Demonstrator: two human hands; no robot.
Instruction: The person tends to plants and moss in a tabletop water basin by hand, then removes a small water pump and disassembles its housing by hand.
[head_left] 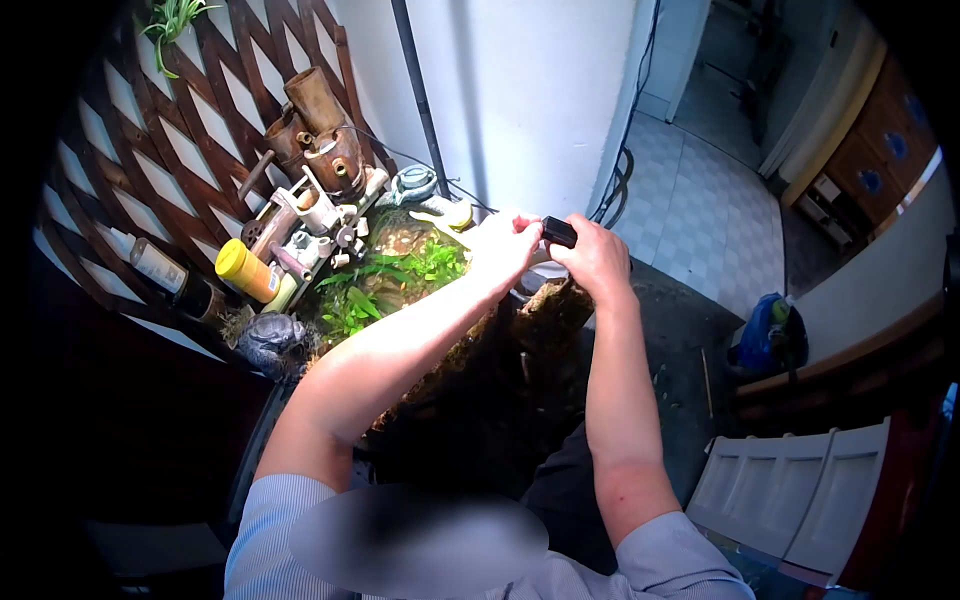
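Striped pale-grey fabric sleeve [275, 525] bottom-left; right hand [597, 262]'s gripping a small black rectangular block [559, 232] mid-frame, so looks mid-job, not set down yet. Left hand [508, 245]'s grip? Can't tell.

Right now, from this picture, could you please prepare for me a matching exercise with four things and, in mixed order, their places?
Things:
1. Blue plastic bag
2. Black block-shaped object
3. Spider plant
4. Yellow-lidded container

Places:
A. Near the top edge of the picture, on the left side
B. Tilted, just above the dark grey ornament in the picture
C. In the right hand
D. On the right side of the picture

Right pairs: 1-D, 2-C, 3-A, 4-B.
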